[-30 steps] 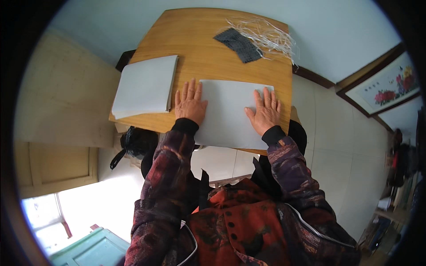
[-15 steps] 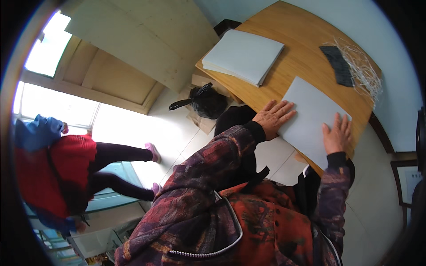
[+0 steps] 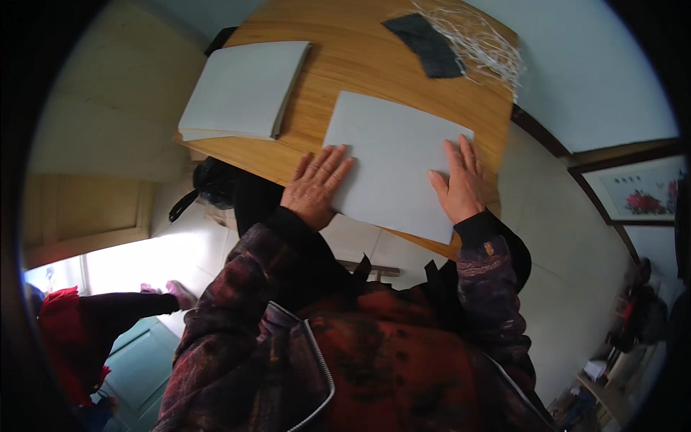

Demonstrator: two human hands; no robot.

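A white sheet of paper or thin card (image 3: 392, 162) lies before me at the near edge of the wooden table (image 3: 345, 61), its near edge jutting a little past the wood. My left hand (image 3: 317, 183) rests flat on the sheet's left side with fingers outstretched. On the sheet's right side lies my right hand (image 3: 463, 180), fingers straight and thumb apart. Neither hand holds anything. To the left on the table sits a stack of similar white sheets (image 3: 248, 86). Whether the sheet under my hands is single or several layers I cannot tell.
Farther back on the table lie a dark grey cloth-like piece (image 3: 428, 47) and a tangle of white strings (image 3: 479, 43). A black plastic bag (image 3: 214, 183) is on the floor left of the table. Another person (image 3: 86, 331) stands at lower left. A framed flower picture (image 3: 637, 187) is at right.
My view has turned, so the table and sheet appear farther left and straighter. Both hands stay flat on the sheet's two sides. The other person shows less, near the left rim.
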